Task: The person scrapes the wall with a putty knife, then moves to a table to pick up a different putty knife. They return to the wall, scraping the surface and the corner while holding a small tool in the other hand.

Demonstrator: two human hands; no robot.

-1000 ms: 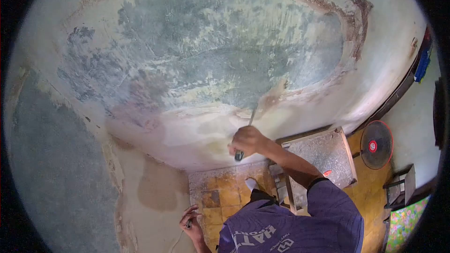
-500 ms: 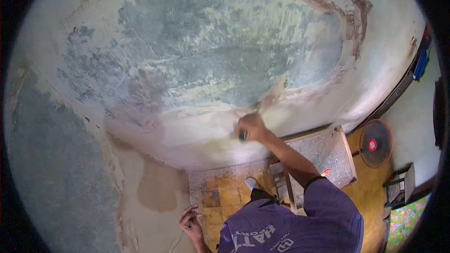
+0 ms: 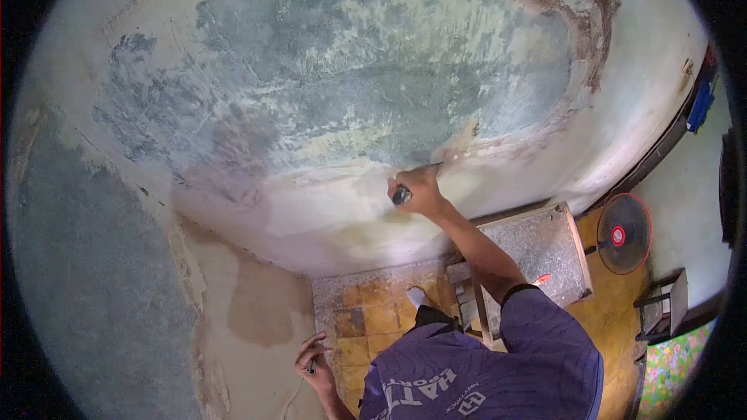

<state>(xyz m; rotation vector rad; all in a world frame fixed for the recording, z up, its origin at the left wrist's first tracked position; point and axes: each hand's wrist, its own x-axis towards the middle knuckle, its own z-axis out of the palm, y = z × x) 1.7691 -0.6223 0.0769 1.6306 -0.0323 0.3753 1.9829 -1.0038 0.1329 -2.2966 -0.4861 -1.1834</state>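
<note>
The right hand (image 3: 418,190) is rising along the wall (image 3: 342,225), fingers closing tightly round a dark-handled tool (image 3: 401,196), now reaching the grey patch's (image 3: 366,101) near edge. Near left, the left hand (image 3: 314,359) is loosely holding a small dark object (image 3: 311,366), some fingers extending.

Your view bows strongly, corners black; pale glare brightens the wall (image 3: 603,175) toward the right, your left side reads dimmer, fine detail soft.
</note>
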